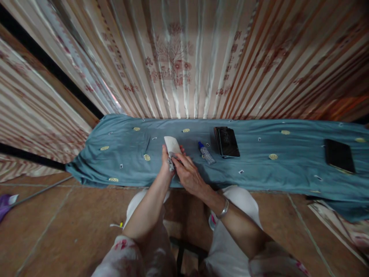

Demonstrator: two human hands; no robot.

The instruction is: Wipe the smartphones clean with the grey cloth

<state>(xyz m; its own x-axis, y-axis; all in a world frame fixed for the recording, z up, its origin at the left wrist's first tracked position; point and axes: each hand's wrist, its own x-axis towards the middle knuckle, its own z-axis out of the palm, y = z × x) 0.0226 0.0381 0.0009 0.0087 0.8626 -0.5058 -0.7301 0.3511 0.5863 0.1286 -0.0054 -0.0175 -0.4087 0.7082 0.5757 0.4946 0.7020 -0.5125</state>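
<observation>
A thin flat rectangular panel (172, 145), looking whitish, is held upright at a tilt over the covered bench. My left hand (165, 158) grips its lower left side, with fingertips also showing at its right edge. Across its lower part lies my right hand (189, 174), fingers bent and pressing a grey crumpled cloth (170, 166) to the surface. Much of the cloth is hidden under the fingers. Right of the hands, a small clear bottle with a blue cap (206, 152) lies on its side. Beyond it sits a stack of black glossy flat panels (227, 142).
A blue-green patterned cloth (256, 169) covers the long bench. Another black flat panel (339, 156) lies far right. Pleated curtains (198, 57) hang behind the bench. On the tiled floor, a purple object with a thin rod (5, 206) is at the left.
</observation>
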